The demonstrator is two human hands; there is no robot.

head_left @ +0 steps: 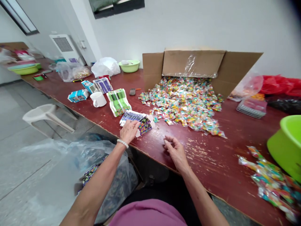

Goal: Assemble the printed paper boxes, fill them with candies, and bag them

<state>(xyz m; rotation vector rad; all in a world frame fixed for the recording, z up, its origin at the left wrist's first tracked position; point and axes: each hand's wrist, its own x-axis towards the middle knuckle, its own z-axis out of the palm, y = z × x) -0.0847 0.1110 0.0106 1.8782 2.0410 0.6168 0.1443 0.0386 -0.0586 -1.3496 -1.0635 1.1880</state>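
Note:
My left hand (129,131), with a white bead bracelet at the wrist, has its fingers closed on a small purple printed carton (145,126) near the table's front edge. White end flaps of the carton stick out, and my fingers partly cover it. Beside it lie flat purple striped cartons (133,115). My right hand (176,152) hovers by the table edge, fingers loosely curled and apart, with nothing visible in it. Beyond both hands, a big heap of small wrapped candies (188,103) spills from an open cardboard box (192,62) on its side.
Left along the red table (162,128) are green cartons (118,102), a white mug (98,99) and blue boxes (78,95). A green basin (288,144) and longer candy packs (270,179) are on the right. A plastic bag (113,175) of cartons sits below, near a white stool (44,113).

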